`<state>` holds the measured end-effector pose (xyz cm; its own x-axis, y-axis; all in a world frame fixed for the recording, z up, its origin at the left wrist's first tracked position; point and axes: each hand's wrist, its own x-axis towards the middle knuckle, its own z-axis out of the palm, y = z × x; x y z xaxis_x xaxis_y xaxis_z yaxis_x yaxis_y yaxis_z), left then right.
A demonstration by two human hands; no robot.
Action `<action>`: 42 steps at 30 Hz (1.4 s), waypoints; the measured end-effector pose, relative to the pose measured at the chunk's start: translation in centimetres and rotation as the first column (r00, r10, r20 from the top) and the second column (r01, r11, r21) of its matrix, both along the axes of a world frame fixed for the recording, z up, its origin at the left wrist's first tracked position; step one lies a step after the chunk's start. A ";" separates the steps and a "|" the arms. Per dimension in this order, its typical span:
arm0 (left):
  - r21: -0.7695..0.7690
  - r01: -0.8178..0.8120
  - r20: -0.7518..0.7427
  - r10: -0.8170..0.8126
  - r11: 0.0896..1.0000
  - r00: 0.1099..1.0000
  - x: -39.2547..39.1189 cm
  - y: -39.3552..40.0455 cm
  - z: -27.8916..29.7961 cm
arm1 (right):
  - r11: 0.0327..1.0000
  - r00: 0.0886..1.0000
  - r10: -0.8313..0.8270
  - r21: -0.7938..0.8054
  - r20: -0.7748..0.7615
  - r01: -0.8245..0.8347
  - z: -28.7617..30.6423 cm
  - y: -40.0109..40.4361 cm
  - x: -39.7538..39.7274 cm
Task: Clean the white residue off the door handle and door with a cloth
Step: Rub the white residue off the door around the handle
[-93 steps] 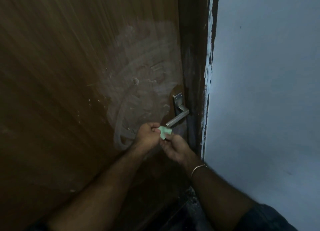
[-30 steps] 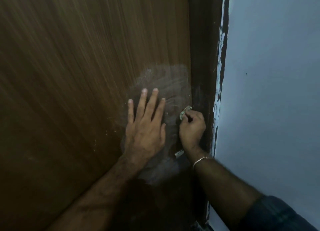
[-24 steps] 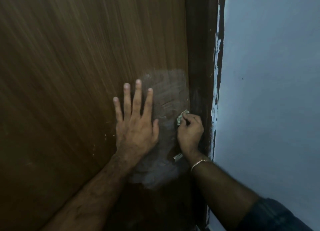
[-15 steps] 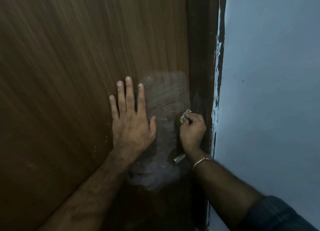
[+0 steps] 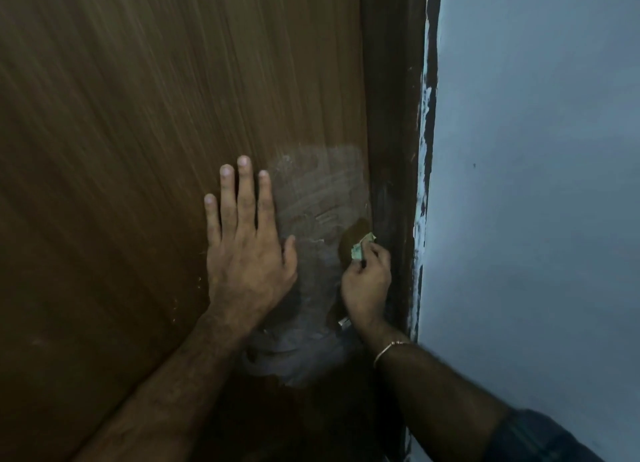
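A brown wooden door carries a patch of white residue near its right edge. My left hand lies flat and spread on the door, just left of the patch. My right hand is closed around a small pale green cloth and presses it to the door by the edge. A small wiped brown spot sits right above the cloth. Only the tip of the metal door handle shows below my right wrist; the remainder is hidden by the hand.
A dark door frame runs down right of the door, with chipped paint along its edge. A pale blue wall fills the right side. A thin bangle circles my right wrist.
My hands left the handle and rose onto the door. Over the last second my left hand slid left off the patch. The right hand keeps rubbing the cloth near the door edge.
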<state>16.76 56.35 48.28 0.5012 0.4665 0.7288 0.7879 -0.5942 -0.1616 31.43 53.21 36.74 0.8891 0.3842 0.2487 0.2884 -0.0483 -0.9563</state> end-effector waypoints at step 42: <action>-0.014 0.009 -0.038 -0.010 1.000 0.999 -0.1 -0.3 0.0 | 0.975 0.931 0.196 0.038 0.307 -0.218 3.8 0.2 1.4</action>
<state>16.71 56.09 48.29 0.5331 0.4712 0.7027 0.7756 -0.6041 -0.1834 32.81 53.42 40.54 0.6713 0.5238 0.5244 0.5586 0.1075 -0.8224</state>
